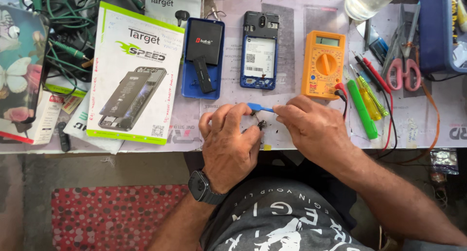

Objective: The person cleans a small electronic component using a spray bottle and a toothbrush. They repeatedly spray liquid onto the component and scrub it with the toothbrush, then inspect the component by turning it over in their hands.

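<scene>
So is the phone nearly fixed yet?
Not yet. Done: the blue phone lies open, its blue back cover off beside it. In hand: left hand and right hand work a small dark part with a blue plastic tool. Left: closing the phone.

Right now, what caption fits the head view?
Both hands work a blue pry tool near an orange multimeter.

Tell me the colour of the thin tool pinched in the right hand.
Blue. The thin tool in the right hand shows best in the head view.
</scene>
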